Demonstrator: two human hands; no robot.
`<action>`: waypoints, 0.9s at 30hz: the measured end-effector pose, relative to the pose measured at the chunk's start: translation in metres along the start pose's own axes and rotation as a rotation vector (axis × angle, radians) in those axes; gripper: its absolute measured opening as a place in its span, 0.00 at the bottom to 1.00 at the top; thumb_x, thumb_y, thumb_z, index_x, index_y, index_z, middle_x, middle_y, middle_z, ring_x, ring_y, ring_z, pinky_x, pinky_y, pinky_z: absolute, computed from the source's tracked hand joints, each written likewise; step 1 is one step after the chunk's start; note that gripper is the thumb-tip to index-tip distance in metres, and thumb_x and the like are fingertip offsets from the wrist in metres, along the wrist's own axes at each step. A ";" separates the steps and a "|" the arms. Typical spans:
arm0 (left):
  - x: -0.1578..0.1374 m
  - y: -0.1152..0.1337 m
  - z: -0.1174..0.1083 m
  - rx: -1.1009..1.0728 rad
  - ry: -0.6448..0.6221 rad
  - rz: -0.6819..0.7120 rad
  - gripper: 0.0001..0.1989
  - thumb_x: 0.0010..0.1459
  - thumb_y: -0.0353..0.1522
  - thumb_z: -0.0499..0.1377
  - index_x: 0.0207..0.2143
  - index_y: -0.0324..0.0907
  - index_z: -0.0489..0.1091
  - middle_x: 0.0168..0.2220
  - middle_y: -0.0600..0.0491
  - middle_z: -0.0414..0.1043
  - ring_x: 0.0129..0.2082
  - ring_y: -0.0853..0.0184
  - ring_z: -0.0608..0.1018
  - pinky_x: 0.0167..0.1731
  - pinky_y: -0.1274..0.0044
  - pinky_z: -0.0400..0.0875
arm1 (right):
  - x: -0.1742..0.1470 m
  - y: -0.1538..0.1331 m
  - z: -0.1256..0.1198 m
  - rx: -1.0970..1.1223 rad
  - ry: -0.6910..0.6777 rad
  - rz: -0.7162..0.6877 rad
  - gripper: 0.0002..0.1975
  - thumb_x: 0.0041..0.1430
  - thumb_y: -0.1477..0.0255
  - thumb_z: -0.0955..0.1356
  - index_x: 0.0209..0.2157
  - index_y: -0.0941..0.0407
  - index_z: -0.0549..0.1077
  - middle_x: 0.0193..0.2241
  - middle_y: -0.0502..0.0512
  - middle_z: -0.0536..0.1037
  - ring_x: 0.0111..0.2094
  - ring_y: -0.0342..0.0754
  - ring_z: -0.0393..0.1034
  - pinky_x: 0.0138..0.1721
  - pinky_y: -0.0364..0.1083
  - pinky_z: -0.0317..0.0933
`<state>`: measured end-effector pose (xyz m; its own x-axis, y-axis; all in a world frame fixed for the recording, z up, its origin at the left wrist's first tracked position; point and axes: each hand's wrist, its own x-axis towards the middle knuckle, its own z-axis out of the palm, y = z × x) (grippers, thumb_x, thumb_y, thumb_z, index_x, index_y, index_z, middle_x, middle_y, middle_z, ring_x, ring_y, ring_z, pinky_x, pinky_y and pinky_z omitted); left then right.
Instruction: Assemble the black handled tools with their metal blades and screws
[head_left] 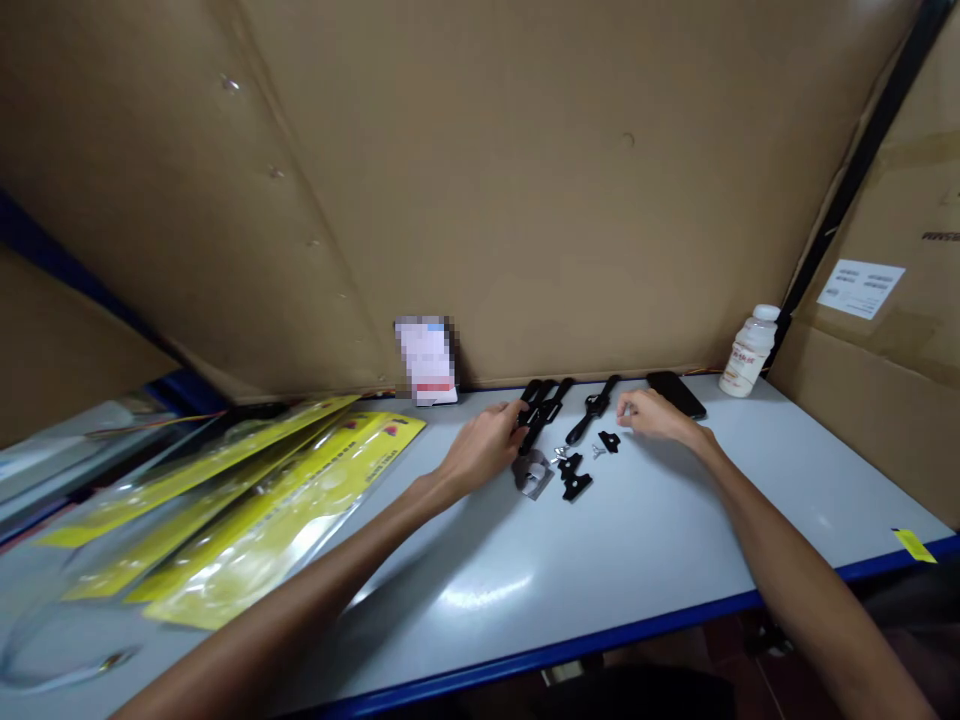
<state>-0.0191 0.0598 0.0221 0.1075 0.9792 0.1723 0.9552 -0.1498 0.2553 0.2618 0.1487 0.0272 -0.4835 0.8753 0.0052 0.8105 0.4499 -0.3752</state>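
My left hand is at the left end of a group of black spokeshave bodies, its bent fingers closed against the nearest one. My right hand hovers to the right of a single black spokeshave body, fingers curled but a little apart, with nothing visible in them. Just below its fingertips lies a small black cap plate, with small silver screws beside it. More black cap plates overlap near the middle. Grey metal blades rest below my left hand, near other silver screws.
Yellow-backed clear blister packs fan out on the left. A propped, pixelated phone-like screen leans on the cardboard wall. A black phone and a white-capped bottle stand at right. The table's blue edge runs along the front.
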 end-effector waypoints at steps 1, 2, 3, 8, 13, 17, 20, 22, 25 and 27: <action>0.009 0.007 0.002 0.124 -0.052 -0.025 0.18 0.64 0.34 0.51 0.55 0.40 0.65 0.48 0.41 0.75 0.44 0.55 0.79 0.39 0.69 0.71 | 0.000 0.000 0.001 0.016 -0.037 -0.025 0.05 0.58 0.73 0.71 0.38 0.56 0.78 0.28 0.52 0.79 0.31 0.45 0.72 0.31 0.41 0.56; 0.018 0.014 0.003 0.245 -0.119 -0.032 0.18 0.65 0.35 0.51 0.55 0.40 0.65 0.50 0.39 0.74 0.46 0.52 0.78 0.40 0.67 0.71 | -0.001 0.000 0.002 0.034 -0.074 -0.048 0.07 0.56 0.73 0.72 0.38 0.56 0.78 0.27 0.51 0.79 0.29 0.44 0.71 0.29 0.41 0.56; 0.025 0.021 0.005 0.283 -0.143 -0.031 0.18 0.64 0.35 0.52 0.54 0.38 0.66 0.49 0.37 0.74 0.47 0.49 0.78 0.41 0.66 0.71 | -0.001 -0.001 0.002 0.055 -0.111 -0.069 0.09 0.54 0.73 0.73 0.39 0.56 0.78 0.26 0.50 0.78 0.28 0.44 0.70 0.28 0.41 0.56; 0.043 0.036 0.011 0.353 -0.199 -0.031 0.19 0.63 0.31 0.53 0.56 0.36 0.64 0.49 0.34 0.74 0.51 0.48 0.77 0.45 0.64 0.70 | -0.003 -0.005 0.001 0.147 -0.229 -0.130 0.20 0.51 0.73 0.74 0.47 0.57 0.75 0.28 0.49 0.77 0.24 0.43 0.67 0.27 0.41 0.55; 0.041 0.034 0.011 0.378 -0.222 -0.068 0.20 0.62 0.31 0.52 0.56 0.35 0.62 0.47 0.33 0.76 0.50 0.47 0.78 0.43 0.63 0.72 | -0.006 -0.017 0.002 0.122 -0.150 -0.199 0.18 0.50 0.70 0.76 0.45 0.55 0.77 0.31 0.51 0.77 0.31 0.45 0.68 0.30 0.42 0.55; 0.039 0.034 0.011 0.387 -0.219 -0.070 0.20 0.62 0.30 0.51 0.56 0.34 0.62 0.47 0.32 0.76 0.50 0.45 0.78 0.43 0.62 0.72 | -0.007 -0.026 0.007 0.073 -0.130 -0.199 0.18 0.51 0.64 0.76 0.44 0.53 0.78 0.37 0.54 0.77 0.35 0.47 0.69 0.32 0.42 0.55; 0.040 0.038 0.012 0.392 -0.223 -0.077 0.21 0.61 0.29 0.50 0.57 0.32 0.62 0.47 0.31 0.76 0.51 0.45 0.78 0.44 0.61 0.72 | -0.008 -0.025 0.007 0.047 -0.165 -0.160 0.23 0.49 0.62 0.77 0.48 0.53 0.77 0.38 0.54 0.77 0.35 0.48 0.69 0.32 0.42 0.55; 0.040 0.041 0.013 0.387 -0.231 -0.083 0.22 0.61 0.26 0.50 0.57 0.33 0.62 0.47 0.32 0.76 0.51 0.47 0.78 0.45 0.62 0.72 | -0.009 -0.023 0.006 0.056 -0.189 -0.162 0.26 0.47 0.63 0.77 0.49 0.54 0.76 0.37 0.53 0.77 0.34 0.48 0.69 0.31 0.42 0.55; 0.041 0.042 0.012 0.368 -0.238 -0.093 0.22 0.59 0.24 0.49 0.56 0.35 0.64 0.49 0.34 0.76 0.51 0.52 0.78 0.47 0.65 0.71 | -0.009 -0.018 0.003 0.094 -0.169 -0.160 0.25 0.48 0.66 0.77 0.49 0.55 0.76 0.35 0.52 0.77 0.32 0.46 0.68 0.30 0.41 0.55; 0.040 0.037 0.009 0.358 -0.237 -0.102 0.21 0.58 0.24 0.51 0.54 0.36 0.66 0.50 0.35 0.76 0.51 0.52 0.78 0.48 0.66 0.71 | -0.008 -0.015 0.001 0.115 -0.113 -0.135 0.23 0.50 0.68 0.76 0.49 0.57 0.76 0.33 0.52 0.77 0.30 0.45 0.68 0.30 0.41 0.55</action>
<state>0.0234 0.0950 0.0296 0.0277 0.9971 -0.0706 0.9951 -0.0342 -0.0930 0.2531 0.1344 0.0318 -0.6242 0.7803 -0.0394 0.6962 0.5327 -0.4812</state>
